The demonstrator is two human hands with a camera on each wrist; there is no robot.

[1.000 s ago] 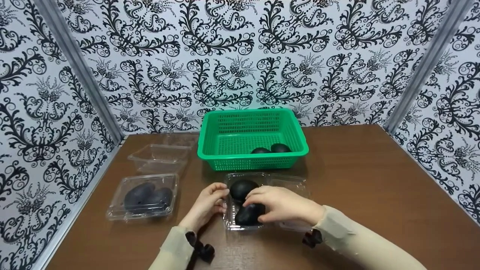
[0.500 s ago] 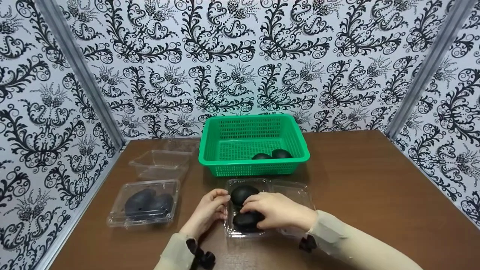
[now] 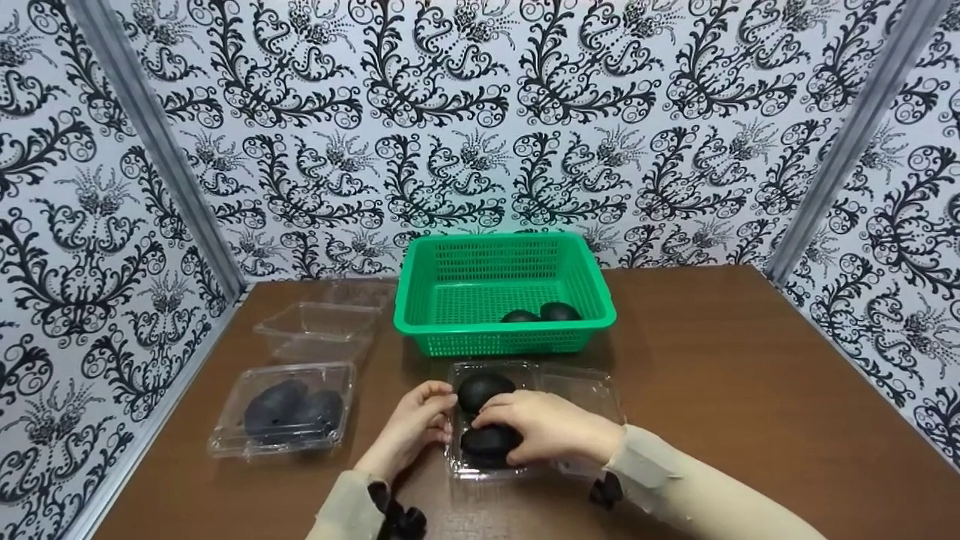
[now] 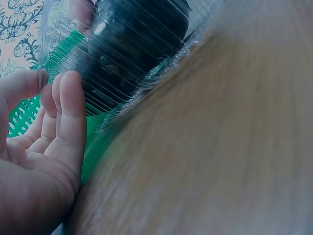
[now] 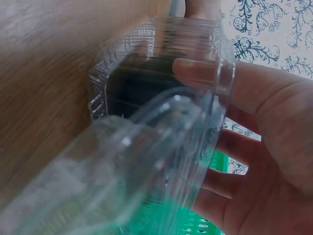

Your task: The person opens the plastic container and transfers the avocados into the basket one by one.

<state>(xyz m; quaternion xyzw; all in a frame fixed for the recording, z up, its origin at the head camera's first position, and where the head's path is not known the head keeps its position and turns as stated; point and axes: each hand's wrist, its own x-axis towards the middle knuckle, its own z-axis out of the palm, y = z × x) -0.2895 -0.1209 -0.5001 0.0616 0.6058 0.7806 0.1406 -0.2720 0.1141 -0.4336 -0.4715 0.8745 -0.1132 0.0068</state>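
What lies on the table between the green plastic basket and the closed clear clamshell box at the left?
In the head view, an empty open clear plastic container sits between the green basket and the closed clamshell.

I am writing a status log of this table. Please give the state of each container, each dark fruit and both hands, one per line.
Open clamshell box: lid folded open, holds two fruits.
Near fruit: in the box, gripped by the right hand.
Far fruit: lying in the box.
Left hand: fingers curled on the box's left edge.
Closed clamshell box: lid shut, dark fruits inside.
Empty clear box: open.
Green basket: holds two fruits.
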